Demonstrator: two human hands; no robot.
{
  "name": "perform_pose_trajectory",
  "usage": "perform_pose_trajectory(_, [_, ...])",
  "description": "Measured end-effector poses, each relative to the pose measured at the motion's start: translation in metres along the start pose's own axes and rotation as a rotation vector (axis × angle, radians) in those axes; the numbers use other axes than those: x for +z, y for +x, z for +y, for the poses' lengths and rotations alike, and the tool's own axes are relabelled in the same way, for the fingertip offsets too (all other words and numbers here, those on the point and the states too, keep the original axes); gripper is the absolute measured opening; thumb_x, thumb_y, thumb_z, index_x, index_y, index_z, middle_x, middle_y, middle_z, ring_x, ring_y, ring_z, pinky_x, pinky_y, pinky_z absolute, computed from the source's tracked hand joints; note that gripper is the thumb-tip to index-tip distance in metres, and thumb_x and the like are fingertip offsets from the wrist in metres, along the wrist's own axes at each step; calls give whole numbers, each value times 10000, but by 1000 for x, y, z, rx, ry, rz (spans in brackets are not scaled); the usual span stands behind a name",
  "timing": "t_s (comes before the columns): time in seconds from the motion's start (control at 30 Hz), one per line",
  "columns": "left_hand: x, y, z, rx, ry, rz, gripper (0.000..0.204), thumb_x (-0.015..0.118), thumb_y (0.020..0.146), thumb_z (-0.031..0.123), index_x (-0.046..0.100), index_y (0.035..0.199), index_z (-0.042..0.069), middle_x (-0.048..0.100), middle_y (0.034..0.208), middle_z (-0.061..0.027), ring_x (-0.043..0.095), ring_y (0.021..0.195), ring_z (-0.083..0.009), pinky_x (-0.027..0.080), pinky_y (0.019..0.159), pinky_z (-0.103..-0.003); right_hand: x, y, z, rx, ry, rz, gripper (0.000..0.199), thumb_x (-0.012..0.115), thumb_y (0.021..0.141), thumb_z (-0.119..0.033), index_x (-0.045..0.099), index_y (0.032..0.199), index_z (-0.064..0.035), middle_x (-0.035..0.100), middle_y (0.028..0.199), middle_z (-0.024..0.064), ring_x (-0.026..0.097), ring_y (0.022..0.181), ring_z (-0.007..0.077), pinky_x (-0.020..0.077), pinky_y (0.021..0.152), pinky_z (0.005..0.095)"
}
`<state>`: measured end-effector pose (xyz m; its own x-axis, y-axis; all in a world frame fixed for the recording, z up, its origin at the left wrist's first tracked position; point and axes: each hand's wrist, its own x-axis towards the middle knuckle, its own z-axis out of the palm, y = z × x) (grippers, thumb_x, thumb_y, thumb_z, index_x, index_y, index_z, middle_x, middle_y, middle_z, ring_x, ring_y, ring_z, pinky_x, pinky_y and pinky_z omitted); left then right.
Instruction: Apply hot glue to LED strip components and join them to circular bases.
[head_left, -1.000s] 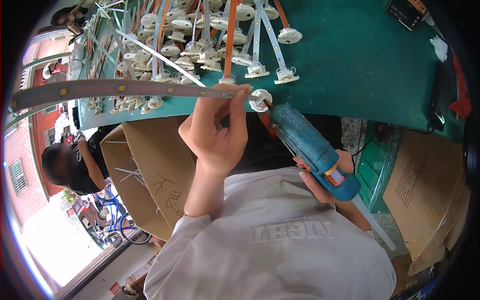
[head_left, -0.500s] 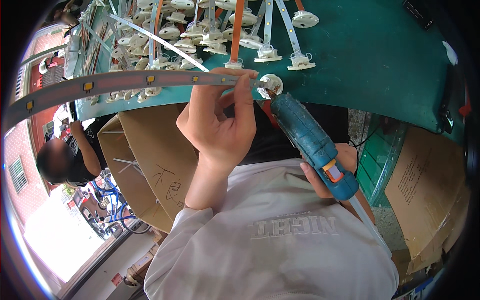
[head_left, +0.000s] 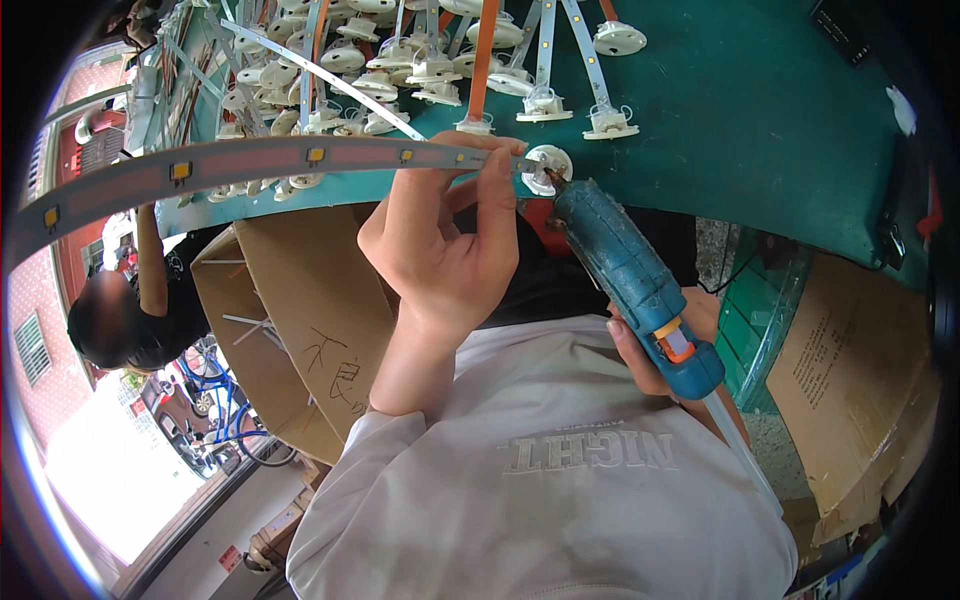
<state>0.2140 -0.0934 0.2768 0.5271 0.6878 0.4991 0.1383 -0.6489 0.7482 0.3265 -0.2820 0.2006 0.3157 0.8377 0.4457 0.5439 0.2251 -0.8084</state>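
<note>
My left hand (head_left: 445, 240) pinches a white LED strip (head_left: 255, 160) near its end, between thumb and fingers. The strip curves away to the left rim. At its pinched end sits a round white cap (head_left: 548, 170), close to the table edge. In my right hand (head_left: 650, 350) is a blue hot glue gun (head_left: 630, 265), with a long translucent glue stick (head_left: 735, 440) out of its back. The gun's browned nozzle (head_left: 557, 178) meets the cap where the strip joins it; whether it touches cannot be made out. My right fingers are partly hidden behind the gun.
The green table (head_left: 720, 130) bears several white caps with strips (head_left: 430, 65) at the back left. Open cardboard boxes stand at the left (head_left: 300, 300) and right (head_left: 850, 380). A small black box (head_left: 838, 30) lies far right. Another person (head_left: 140, 310) sits at the left.
The cap, strip end, left hand and glue gun sit slightly farther right in the picture, as do the table items. The other person has raised an arm. My grips are the same.
</note>
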Motion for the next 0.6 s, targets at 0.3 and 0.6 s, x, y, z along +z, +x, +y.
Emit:
perform_pose_trajectory(0.3, [-3,0,0,-42,-13,-28,145,604,928,-54,522,1044,-84,679,935,-157,712,871,-208,613,739,-280,-9,12,-14,119,53,-32,136,744,646,-90,637,724,-60,625,613,57,599,461,214,479,466,262])
perform_pose_trajectory(0.6, [-4,-3,-1,-57,-49,-42,148,605,928,-54,525,1046,-91,673,948,-160,708,891,-213,617,746,-288,-24,21,-34,360,185,-68,155,754,702,-89,625,771,-35,610,618,60,596,488,196,465,481,270])
